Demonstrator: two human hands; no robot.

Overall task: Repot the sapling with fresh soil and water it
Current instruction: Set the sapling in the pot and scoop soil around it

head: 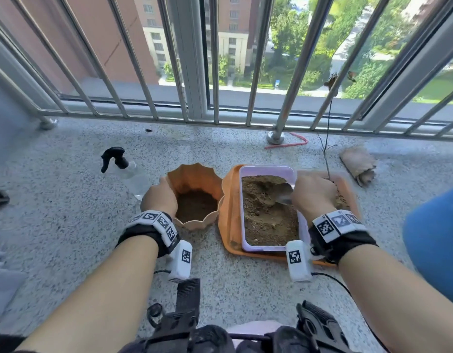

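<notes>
Left hand [159, 197] grips left rim of scalloped terracotta-coloured plastic pot [196, 196], dark soil low inside. Right hand [313, 193] grips metal trowel [284, 193], blade dug into brown soil in lilac plastic tub [268, 208] on orange tray [228, 212]. Thin bare sapling [327, 138] upright at 1 o'clock from tub, behind right hand. Clear spray bottle with black trigger [126, 169] lies on speckled floor [67, 212] at 10 o'clock from pot.

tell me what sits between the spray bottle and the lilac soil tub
In the head view, the orange scalloped pot sits between the spray bottle and the lilac soil tub, with the left hand gripping its near-left rim.
</notes>
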